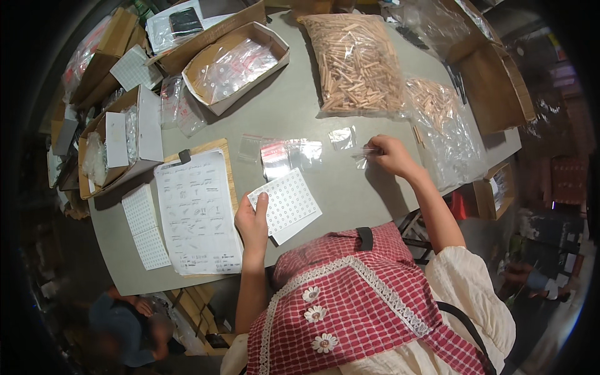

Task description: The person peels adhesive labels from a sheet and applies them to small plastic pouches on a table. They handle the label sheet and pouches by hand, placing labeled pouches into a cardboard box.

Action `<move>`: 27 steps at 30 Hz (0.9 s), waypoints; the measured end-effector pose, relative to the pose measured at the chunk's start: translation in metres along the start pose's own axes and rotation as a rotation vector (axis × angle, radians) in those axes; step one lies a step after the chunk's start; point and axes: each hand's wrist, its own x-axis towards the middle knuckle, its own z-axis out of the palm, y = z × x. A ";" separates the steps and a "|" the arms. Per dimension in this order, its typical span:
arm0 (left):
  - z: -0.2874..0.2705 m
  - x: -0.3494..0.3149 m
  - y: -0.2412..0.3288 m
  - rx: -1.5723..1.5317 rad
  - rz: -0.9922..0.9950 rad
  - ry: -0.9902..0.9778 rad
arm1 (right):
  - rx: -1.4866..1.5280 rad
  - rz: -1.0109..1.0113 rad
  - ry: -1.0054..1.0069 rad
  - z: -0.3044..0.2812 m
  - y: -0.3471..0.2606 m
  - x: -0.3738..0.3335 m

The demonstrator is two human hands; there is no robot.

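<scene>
My left hand [253,224] grips a small stack of white sticker sheets [290,197] printed with rows of little marks, its thumb lying on top. Off to the right, my right hand [392,156] is closed in a pinch on a small clear plastic bag [361,156], just above the table. Another small clear bag [342,138] lies flat beside it. Between the hands, behind the sticker sheets, several flat zip bags [303,153] overlap, one with a red and white patch [275,156].
A clipboard with a printed sheet [197,212] and more sticker sheets [147,228] lie at the left. Behind stand an open carton of bags [281,53] and other boxes [150,125]. Large bags of wooden dowels [356,62] fill the back right. Another person [125,325] is at lower left.
</scene>
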 end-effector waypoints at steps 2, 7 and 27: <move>-0.002 0.001 -0.001 -0.036 -0.020 -0.004 | 0.346 0.160 -0.103 -0.008 -0.011 0.009; -0.003 0.002 -0.001 -0.090 -0.032 -0.047 | 0.621 0.008 -0.010 -0.025 -0.093 0.057; -0.008 0.001 0.013 -0.256 -0.108 -0.047 | 0.031 -0.335 -0.345 0.054 -0.157 0.040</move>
